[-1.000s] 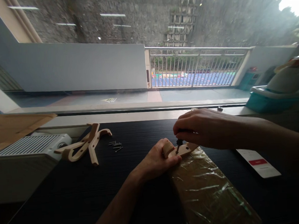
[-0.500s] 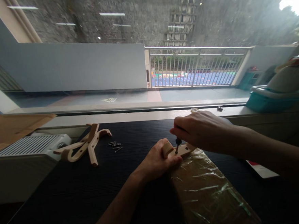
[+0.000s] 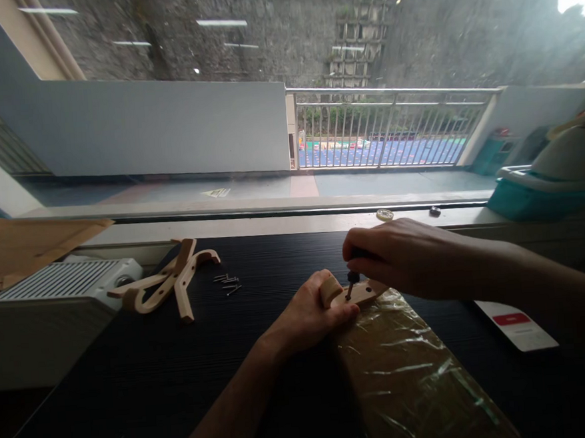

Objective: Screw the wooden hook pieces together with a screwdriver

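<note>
My left hand (image 3: 316, 305) is closed around the curved end of a pale wooden hook (image 3: 362, 294), which rests at the far end of a tape-wrapped cardboard box (image 3: 408, 371). In my right hand (image 3: 388, 256) is a screwdriver (image 3: 352, 282), its handle mostly hidden in my fist. The tip points down into a hole of the hook, near my left thumb; whether a screw sits there is too small to tell. A second hole shows further right in the wood. Several screws (image 3: 229, 282) lie on the black table to the left.
More curved wooden pieces (image 3: 176, 280) lie crossed at the table's far left, near a white radiator (image 3: 66, 281) with brown paper (image 3: 28, 241) on top. A white and red card (image 3: 515, 323) lies under my right forearm. A tape roll (image 3: 385, 215) and teal basket (image 3: 536, 192) stand on the windowsill.
My right fist has turned slightly on the screwdriver, which still stands in the same hole. My left hand keeps its hold. The view has shifted a little, showing more of the card.
</note>
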### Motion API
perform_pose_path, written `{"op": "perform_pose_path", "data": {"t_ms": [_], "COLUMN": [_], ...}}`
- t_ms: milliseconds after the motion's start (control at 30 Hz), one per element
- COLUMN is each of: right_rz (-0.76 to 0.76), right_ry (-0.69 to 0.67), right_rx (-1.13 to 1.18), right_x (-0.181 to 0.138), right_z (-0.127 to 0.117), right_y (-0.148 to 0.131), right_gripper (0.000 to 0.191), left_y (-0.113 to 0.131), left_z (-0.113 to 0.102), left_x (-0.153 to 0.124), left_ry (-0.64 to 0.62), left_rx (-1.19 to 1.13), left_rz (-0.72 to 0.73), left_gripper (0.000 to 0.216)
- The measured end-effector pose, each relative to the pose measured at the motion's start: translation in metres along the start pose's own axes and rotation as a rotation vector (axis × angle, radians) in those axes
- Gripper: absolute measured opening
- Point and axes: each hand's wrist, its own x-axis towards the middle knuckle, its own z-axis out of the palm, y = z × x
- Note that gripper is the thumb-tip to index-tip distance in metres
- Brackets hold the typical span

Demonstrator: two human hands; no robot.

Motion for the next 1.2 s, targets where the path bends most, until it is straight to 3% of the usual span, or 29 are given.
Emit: {"op": "perform_pose_path", "data": {"t_ms": [233, 367, 500, 600, 767, 967, 1133, 1200], "right_rz": [0.229, 0.164, -0.053, -0.125, -0.088, 0.153, 0.179, 0.124], "right_ry": [0.028, 0.041, 0.012, -0.021, 0.007, 0.055, 0.041, 0.014], "right_rx": [-0.133, -0.216, -0.116, -0.058, -0.111, -0.245, -0.265, -0.227], "right_x": [0.006, 0.003, -0.002, -0.002, 0.003, 0.013, 0.012, 0.008], "right_z": [0.002, -0.003, -0.009, -0.007, -0.002, 0.004, -0.001, -0.008], "right_y": [-0.016, -0.016, -0.008, -0.002, -0.003, -0.024, -0.023, -0.018], "right_gripper": [0.030, 0.032, 0.021, 0.018, 0.019, 0.027, 0.033, 0.032], "left_y": [-0.001, 0.000, 0.002, 0.003, 0.005, -0.001, -0.004, -0.004], "left_z": [0.000, -0.001, -0.001, -0.002, -0.002, -0.001, -0.002, -0.002], "left_x": [0.001, 0.001, 0.001, 0.000, 0.000, 0.002, 0.002, 0.001], "left_ry": [-0.024, -0.032, -0.031, -0.046, -0.035, -0.024, -0.030, -0.025], "left_rx": [-0.011, -0.009, -0.002, -0.008, -0.005, -0.003, 0.010, 0.021], "left_rz": [0.028, 0.029, 0.024, 0.019, -0.006, 0.027, 0.048, 0.042], "left_gripper": [0.027, 0.028, 0.029, 0.029, 0.028, 0.028, 0.030, 0.030]}}
